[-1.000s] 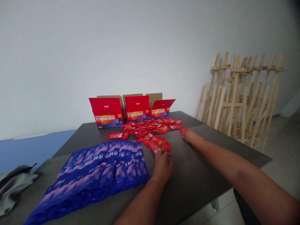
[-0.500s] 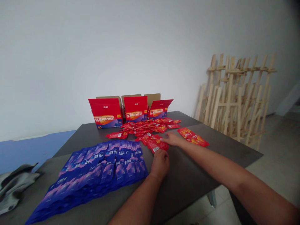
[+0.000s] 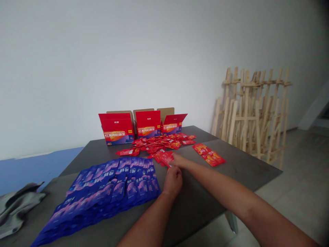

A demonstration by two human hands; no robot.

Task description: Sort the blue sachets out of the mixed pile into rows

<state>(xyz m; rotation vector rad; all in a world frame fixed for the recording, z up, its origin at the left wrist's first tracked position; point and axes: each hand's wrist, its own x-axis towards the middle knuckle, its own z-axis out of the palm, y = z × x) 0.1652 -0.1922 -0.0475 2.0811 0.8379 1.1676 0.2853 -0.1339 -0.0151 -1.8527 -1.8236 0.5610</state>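
Note:
Both hands meet at a red sachet (image 3: 166, 157) at the near edge of a heap of red sachets (image 3: 151, 143). My left hand (image 3: 173, 179) is closed at the sachet's near end, its fingertips pinched on it. My right hand (image 3: 178, 160) is closed on the same sachet's right side, and its fingers are partly hidden. To the right, several red sachets (image 3: 209, 155) lie flat in a neat group. Overlapping rows of blue sachets (image 3: 110, 187) spread over the left of the table, beside my left forearm.
Three open red boxes (image 3: 119, 132) stand along the back of the dark table (image 3: 197, 202). Grey cloth (image 3: 20, 206) lies at the left edge. Wooden easels (image 3: 246, 116) lean by the wall at the right, beyond the table.
My right hand has moved left and closer to my left hand, onto the red sachet. The sachet now looks tilted up between them. The view has shifted slightly.

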